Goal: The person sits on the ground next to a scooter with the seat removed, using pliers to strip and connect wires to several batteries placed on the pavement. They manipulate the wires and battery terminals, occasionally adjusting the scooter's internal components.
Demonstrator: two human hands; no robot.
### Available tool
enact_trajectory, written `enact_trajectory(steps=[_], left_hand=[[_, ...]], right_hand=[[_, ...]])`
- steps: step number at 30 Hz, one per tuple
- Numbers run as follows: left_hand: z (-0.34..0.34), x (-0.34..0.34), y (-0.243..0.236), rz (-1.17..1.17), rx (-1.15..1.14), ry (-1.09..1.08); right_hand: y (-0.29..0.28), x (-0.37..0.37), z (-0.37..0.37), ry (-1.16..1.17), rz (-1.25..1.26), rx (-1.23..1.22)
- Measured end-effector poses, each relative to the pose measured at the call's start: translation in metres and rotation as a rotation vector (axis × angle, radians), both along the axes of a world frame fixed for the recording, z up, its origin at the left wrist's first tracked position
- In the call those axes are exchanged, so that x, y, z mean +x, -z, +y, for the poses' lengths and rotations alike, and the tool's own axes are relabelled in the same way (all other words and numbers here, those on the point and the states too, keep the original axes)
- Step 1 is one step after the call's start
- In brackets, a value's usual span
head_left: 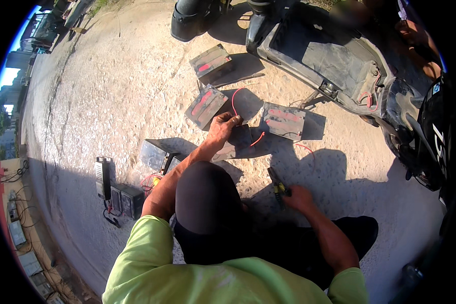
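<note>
My left hand is closed in a pinch at the lower end of a curved red wire. Its fingertips are above a battery that my hand and forearm partly hide. Another dusty grey battery with red marks sits just beyond the hand, and a third battery lies to the right. A short red wire sticks up between them. In my right hand is a pair of pliers with yellow-and-black handles, jaws pointing forward, low over the ground.
A further battery stands farther out. A scooter's open frame fills the upper right, with another person's arm beside it. At left are a charger-like black device, a dark box and an open silvery case.
</note>
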State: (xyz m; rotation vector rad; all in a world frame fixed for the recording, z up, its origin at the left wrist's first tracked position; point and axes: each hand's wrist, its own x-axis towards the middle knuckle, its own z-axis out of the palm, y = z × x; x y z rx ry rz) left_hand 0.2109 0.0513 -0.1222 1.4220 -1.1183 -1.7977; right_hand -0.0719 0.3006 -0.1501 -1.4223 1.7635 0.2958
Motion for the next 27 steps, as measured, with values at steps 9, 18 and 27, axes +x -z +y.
enact_trajectory(steps=[9, 18, 27], left_hand=[[0.007, 0.018, -0.002, 0.123, 0.054, -0.122], [0.007, 0.019, -0.001, 0.310, 0.111, -0.276], [0.004, 0.024, 0.003, 0.241, 0.084, -0.269]], right_hand=[[-0.006, -0.020, -0.013, 0.019, -0.042, 0.105], [0.033, -0.066, -0.034, 0.474, 0.090, -0.290], [0.081, -0.109, -0.026, 0.575, 0.176, -0.423]])
